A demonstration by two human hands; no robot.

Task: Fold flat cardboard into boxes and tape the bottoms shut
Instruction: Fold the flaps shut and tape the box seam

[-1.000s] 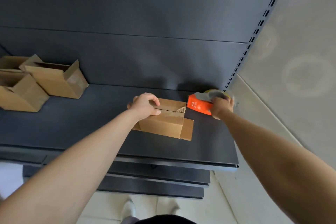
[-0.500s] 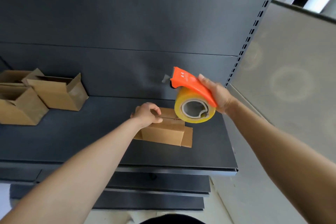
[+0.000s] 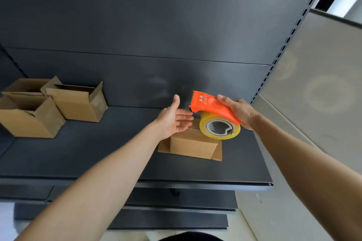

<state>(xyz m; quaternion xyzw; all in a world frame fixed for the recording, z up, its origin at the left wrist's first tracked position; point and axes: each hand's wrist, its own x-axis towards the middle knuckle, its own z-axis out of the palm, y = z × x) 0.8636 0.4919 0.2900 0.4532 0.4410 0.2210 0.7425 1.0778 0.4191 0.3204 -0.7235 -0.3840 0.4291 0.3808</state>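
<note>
Box (image 3: 193,145) under spread left hand (image 3: 172,119), seemingly untouched, right hand (image 3: 239,112) gripping tape dispenser (image 3: 209,105)

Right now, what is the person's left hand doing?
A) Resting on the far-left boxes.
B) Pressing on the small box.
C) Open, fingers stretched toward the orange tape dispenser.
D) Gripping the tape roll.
C: the left hand is open, fingers straight, above the small box, pointing at the tape dispenser that the right hand grips.
</note>
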